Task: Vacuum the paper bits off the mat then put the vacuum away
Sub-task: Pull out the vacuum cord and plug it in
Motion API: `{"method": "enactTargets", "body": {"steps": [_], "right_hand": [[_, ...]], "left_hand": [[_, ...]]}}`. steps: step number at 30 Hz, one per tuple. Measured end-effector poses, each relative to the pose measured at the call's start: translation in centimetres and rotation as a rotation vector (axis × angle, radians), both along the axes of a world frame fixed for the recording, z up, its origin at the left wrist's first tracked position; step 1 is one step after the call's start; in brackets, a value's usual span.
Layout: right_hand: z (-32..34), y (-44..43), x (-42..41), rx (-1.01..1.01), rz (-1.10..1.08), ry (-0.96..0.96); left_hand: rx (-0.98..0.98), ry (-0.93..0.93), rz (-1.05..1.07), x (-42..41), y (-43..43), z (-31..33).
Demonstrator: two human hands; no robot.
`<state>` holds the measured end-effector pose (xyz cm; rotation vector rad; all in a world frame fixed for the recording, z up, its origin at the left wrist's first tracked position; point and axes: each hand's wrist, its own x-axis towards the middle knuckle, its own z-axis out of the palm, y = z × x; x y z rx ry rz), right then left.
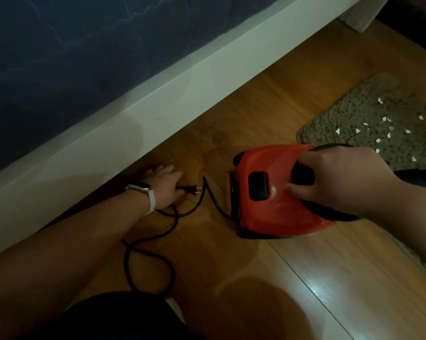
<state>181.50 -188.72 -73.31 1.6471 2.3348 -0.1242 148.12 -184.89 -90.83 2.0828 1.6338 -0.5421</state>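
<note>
A small red vacuum (275,207) with a black switch on top sits on the wooden floor. My right hand (334,177) grips its black handle from above. My left hand (165,185), a white band on its wrist, holds the black plug (191,190) low beside the bed frame, prongs pointing right. The black cord (143,244) loops over the floor from the plug to the vacuum's rear. At the right lies a grey-brown mat (369,123) strewn with several white paper bits (378,141). A black hose end (425,179) shows at the right edge.
A white bed frame (158,104) with dark bedding (59,52) runs diagonally across the upper left, with a dark gap beneath it. My knee in dark shorts (113,317) fills the bottom left. Wooden floor (305,290) spreads across the lower right.
</note>
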Motion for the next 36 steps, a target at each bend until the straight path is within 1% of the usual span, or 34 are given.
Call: {"method": "enactTargets", "body": {"steps": [2,5,7,9,10,12,14,17,18,21,23,25,28,31,33,36], "right_hand": [[0.1,0.0,-0.1,-0.002,0.003,-0.007],[0.0,0.0,0.1,0.009,0.003,-0.015],[-0.1,0.0,0.2,0.015,0.007,-0.010],[-0.3,0.0,0.2,0.001,0.009,0.001],[-0.3,0.0,0.3,-0.007,0.009,0.004],[-0.2,0.1,0.4,-0.017,0.012,0.011],[-0.2,0.3,0.6,-0.025,0.016,0.020],[-0.6,0.3,1.0,-0.029,0.053,0.035],[-0.5,0.2,1.2,-0.045,0.063,0.059],[1.3,-0.2,1.5,-0.145,0.033,0.166],[4.0,-1.0,1.2,-0.169,-0.045,0.273],[8.0,-1.7,0.8,-0.213,-0.206,0.445],[14.9,-2.6,0.1,-0.335,-0.453,0.729],[22.1,-3.6,-1.4,-0.463,-0.569,0.950],[26.6,-3.8,-2.8,-0.499,-0.623,1.042],[32.8,-3.7,-4.4,-0.526,-0.734,1.156]], "left_hand": [[-0.084,0.091,-0.032,0.2,0.1,-0.7],[-0.122,0.056,0.026,0.5,-0.3,-1.4],[-0.134,-0.060,0.207,0.9,-0.5,-0.9],[-0.072,-0.232,0.424,1.4,0.0,1.0],[-0.012,-0.302,0.492,1.8,0.5,2.6],[0.141,-0.387,0.504,2.7,1.6,6.2],[0.200,-0.501,0.510,4.0,2.7,10.0],[0.091,-0.771,0.575,6.9,4.0,14.9],[0.056,-0.826,0.602,8.1,4.1,16.4],[-0.011,-0.851,0.650,11.5,3.6,21.5],[-0.064,-0.834,0.660,13.3,2.8,25.4],[-0.129,-0.875,0.731,14.7,2.0,29.9],[-0.252,-1.037,0.844,16.3,1.4,37.3],[-0.411,-1.190,0.948,18.0,1.1,44.7],[-0.493,-1.276,0.980,19.1,1.3,49.3],[-0.527,-1.353,0.999,20.4,2.0,55.5]]}}
